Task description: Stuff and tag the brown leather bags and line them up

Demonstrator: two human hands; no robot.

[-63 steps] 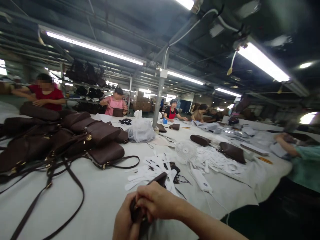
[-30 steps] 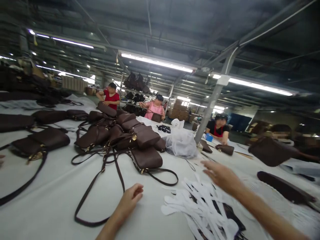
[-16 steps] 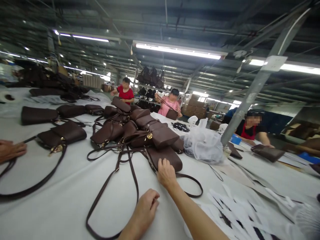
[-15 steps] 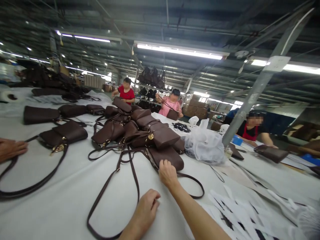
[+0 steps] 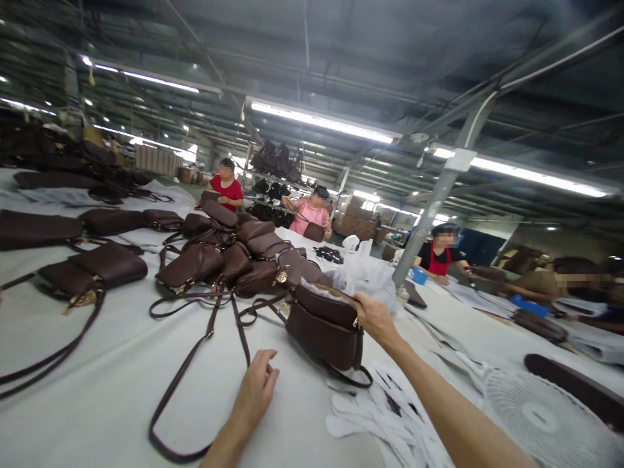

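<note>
My right hand (image 5: pixel 376 320) grips the upper right corner of a dark brown handbag (image 5: pixel 324 331), fingers closed on its edge beside the zip pull. That handbag stands tilted upright on the white table, with pale filling showing at its top. My left hand (image 5: pixel 257 385) is held over the table to the left of it, fingers loosely bent, with nothing in them. Near its fingertips runs a long brown strap (image 5: pixel 178 383) lying in a loop. Behind lies a heap of similar brown handbags (image 5: pixel 234 260), some with gold charms.
Another brown handbag (image 5: pixel 104 266) lies at left. White paper-like pieces (image 5: pixel 370 416) and a white fan (image 5: pixel 539 416) are at lower right. A clear plastic bag (image 5: pixel 363 270) sits beside a metal post (image 5: pixel 429 218). Several co-workers are around the tables.
My right hand has taken hold of the handbag, lifted it upright and drawn it right and nearer, off the heap's edge. My left hand has shifted slightly left in view. The view has turned right.
</note>
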